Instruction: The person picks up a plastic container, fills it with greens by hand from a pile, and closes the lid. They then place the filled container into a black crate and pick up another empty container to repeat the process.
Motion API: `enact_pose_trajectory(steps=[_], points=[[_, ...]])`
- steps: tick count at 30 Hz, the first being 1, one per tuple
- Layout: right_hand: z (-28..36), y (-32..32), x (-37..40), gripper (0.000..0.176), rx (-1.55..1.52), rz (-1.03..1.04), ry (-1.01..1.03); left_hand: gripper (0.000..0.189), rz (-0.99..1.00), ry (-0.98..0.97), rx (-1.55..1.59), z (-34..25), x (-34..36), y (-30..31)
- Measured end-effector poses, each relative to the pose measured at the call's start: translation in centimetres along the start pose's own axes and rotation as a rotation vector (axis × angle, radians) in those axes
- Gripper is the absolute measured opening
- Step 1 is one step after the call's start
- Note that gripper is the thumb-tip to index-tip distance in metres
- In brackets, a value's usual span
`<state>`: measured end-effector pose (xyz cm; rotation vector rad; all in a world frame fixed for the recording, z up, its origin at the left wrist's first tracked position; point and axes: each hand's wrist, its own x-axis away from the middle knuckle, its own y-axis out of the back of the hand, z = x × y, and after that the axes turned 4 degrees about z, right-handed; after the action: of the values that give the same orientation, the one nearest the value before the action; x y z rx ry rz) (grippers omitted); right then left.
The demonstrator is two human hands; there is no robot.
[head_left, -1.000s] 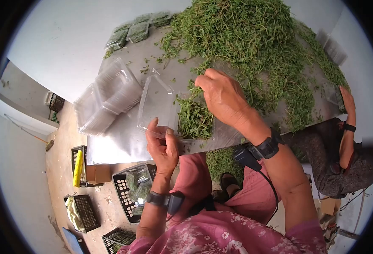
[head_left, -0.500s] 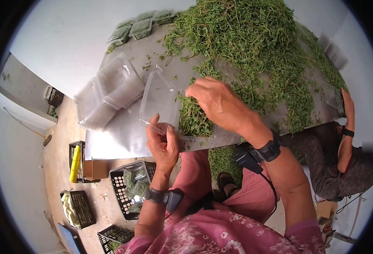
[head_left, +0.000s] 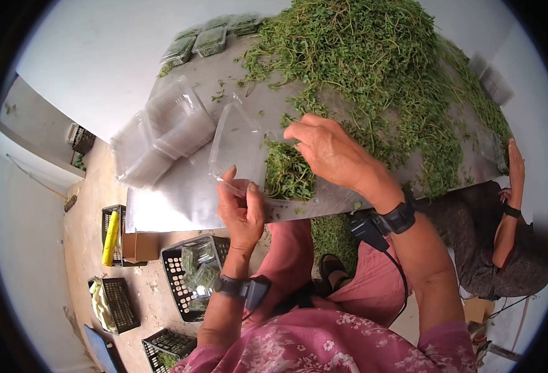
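Note:
A clear plastic clamshell box (head_left: 236,146) lies open at the table's near edge, its lid folded out to the left. Green leafy sprigs (head_left: 289,174) fill its base. My left hand (head_left: 241,208) grips the box near its front, thumb and fingers on the plastic. Over the upper right corner of the base is my right hand (head_left: 333,149), its fingers curled together; whatever may be between them is hidden. Beyond it rises a large heap of the same greens (head_left: 355,50), with loose sprigs spreading down to the right.
Nested empty clamshells (head_left: 162,133) stand on the table's left. Filled, closed boxes (head_left: 210,41) sit at the back left. A black crate (head_left: 173,280) with packed boxes is on the floor. At right, a co-worker's hand (head_left: 515,158) is beside another box (head_left: 490,146).
My right hand has shifted slightly right, away from the greens in the box. My left hand keeps its grip. The co-worker's hand has moved a little.

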<state>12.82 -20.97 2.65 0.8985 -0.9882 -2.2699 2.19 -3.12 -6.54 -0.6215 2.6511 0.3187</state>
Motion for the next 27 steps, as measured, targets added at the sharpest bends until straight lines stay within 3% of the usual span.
enact_pose_trajectory(steps=[5, 8, 11, 17, 20, 22, 24, 27], points=[[0.8, -2.4, 0.2, 0.014, 0.031, 0.121, 0.040, 0.037, -0.007, -0.036, -0.017, 0.8, 0.0, 0.1], [0.4, -4.6, 0.8, 0.012, 0.033, 0.274, 0.215, 0.038, -0.005, -0.057, -0.107, 0.4, 0.0, 0.2], [0.7, -4.8, 1.1, 0.010, 0.127, 0.291, 0.212, 0.040, -0.022, -0.013, -0.081, 0.3, 0.1, 0.1], [0.5, -2.4, 0.9, 0.004, 0.054, 0.002, 0.194, 0.041, -0.026, -0.014, -0.065, 0.6, 0.0, 0.2], [-1.0, 1.6, 0.6, 0.006, 0.047, -0.212, -0.108, 0.041, -0.031, 0.008, -0.034, 0.1, 0.0, 0.0], [-3.7, 4.2, 1.2, 0.015, 0.087, -0.211, -0.306, 0.040, -0.025, 0.004, -0.058, 0.4, 0.0, 0.1], [-6.4, 5.3, 2.2, 0.022, 0.258, -0.194, -0.473, 0.040, -0.021, -0.001, -0.072, 0.6, 0.0, 0.2], [-7.7, 6.6, 3.0, 0.023, 0.375, 0.043, -0.767, 0.040, -0.020, -0.010, -0.075, 0.7, 0.0, 0.2]])
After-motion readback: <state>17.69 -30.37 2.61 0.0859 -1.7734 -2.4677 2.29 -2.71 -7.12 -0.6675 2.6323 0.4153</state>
